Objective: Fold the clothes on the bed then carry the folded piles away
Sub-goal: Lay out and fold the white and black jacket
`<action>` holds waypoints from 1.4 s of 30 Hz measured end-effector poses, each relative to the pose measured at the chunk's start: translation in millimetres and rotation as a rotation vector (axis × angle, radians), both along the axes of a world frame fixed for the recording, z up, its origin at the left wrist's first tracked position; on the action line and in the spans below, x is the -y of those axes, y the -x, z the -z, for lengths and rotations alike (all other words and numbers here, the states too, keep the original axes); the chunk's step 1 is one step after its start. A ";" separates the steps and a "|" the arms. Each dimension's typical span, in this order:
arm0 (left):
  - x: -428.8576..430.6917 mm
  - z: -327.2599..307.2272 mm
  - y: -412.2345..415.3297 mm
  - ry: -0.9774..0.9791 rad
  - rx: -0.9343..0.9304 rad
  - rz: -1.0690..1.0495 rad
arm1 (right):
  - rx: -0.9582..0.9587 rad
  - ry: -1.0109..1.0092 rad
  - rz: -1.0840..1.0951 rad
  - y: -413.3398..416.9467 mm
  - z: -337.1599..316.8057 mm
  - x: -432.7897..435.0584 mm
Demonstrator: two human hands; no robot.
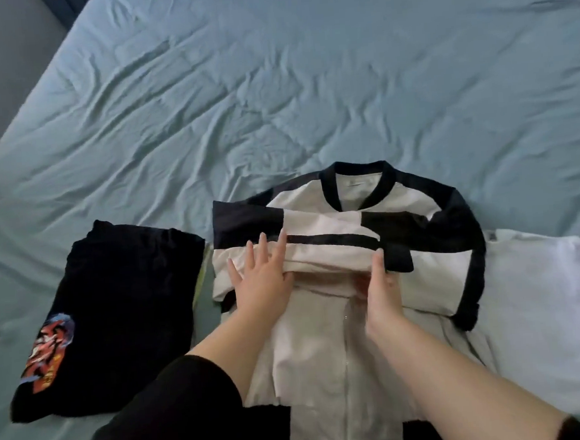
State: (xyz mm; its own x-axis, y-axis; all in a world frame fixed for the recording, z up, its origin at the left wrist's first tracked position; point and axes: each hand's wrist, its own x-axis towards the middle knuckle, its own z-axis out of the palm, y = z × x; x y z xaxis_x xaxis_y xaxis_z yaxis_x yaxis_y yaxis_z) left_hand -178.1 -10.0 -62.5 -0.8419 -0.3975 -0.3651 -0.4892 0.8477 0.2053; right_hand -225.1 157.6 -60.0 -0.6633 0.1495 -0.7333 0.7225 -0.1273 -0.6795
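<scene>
Jacket (310, 338), white with black trim, lies front-up at the near edge of the bed (273, 100), both sleeves crossed over the chest.

Step in hand: folding, partway.
- Left hand (262, 283) is flat, fingers (277, 251) straight, pressing the crossed sleeve.
- Right hand (383, 292) grasps the sleeve's fold, thumb on top, the rest tucked under.

Next, probably: bring the hem up toward the collar, edges kept square.

Folded black T-shirt (126, 300) lies just left of the jacket. An unfolded white garment (545, 305) lies to the right. The shirt's print is blurred, and no writing is legible.

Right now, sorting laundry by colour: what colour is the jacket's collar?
The collar is black on a white jacket; head view shows it.
</scene>
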 end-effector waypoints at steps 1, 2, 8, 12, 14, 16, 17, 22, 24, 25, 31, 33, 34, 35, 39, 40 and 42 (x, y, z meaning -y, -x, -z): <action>-7.1 11.2 0.2 0.007 0.049 0.018 | 0.077 0.043 0.004 3.8 11.8 -18.9; -12.5 20.9 -0.6 0.015 0.091 0.029 | 0.134 0.088 0.007 8.9 20.9 -34.0; -24.4 38.6 -9.4 0.052 0.131 0.024 | 0.051 0.031 -0.009 38.5 35.5 -67.5; -50.6 33.0 -5.4 0.075 0.021 0.125 | -0.187 -0.231 -0.008 52.2 22.2 -106.2; -62.7 35.9 1.1 0.081 0.044 0.202 | -0.179 -0.330 -0.016 58.3 22.2 -132.9; -68.0 37.6 7.1 0.062 0.143 0.267 | -0.110 -0.437 -0.143 62.2 23.6 -150.3; -68.2 37.5 8.6 0.028 0.180 0.279 | -0.094 -0.507 -0.206 63.2 22.8 -154.8; -56.4 34.5 13.4 0.136 -0.114 0.322 | -0.697 -1.042 -0.515 57.2 11.3 -131.5; -54.0 40.3 25.9 0.224 -0.157 0.266 | -0.862 -1.035 -0.857 47.4 20.8 -92.3; -53.3 44.9 32.9 0.261 -0.141 0.246 | -0.865 -1.036 -1.035 43.7 29.6 -72.8; 11.2 81.1 32.7 0.258 0.055 0.243 | -0.673 -1.286 -1.450 74.5 92.2 -128.6; 28.1 82.3 29.3 0.235 0.156 0.192 | -0.587 -1.333 -1.497 84.0 89.4 -154.0; 28.4 80.3 29.6 0.235 0.175 0.172 | -0.530 -1.353 -1.514 85.4 85.5 -155.2; 21.6 76.5 30.0 0.237 0.163 0.154 | -0.491 -1.369 -1.495 83.9 80.3 -148.3; -47.1 63.1 5.8 0.169 -0.117 0.400 | -0.634 -1.149 -1.370 28.6 56.6 -92.5; -58.7 66.5 -10.2 0.176 -0.155 0.513 | -0.709 -1.098 -1.427 7.1 55.3 -87.6; -50.8 76.3 -42.0 0.206 -0.063 0.681 | -0.790 -1.131 -1.643 -15.8 64.1 -102.7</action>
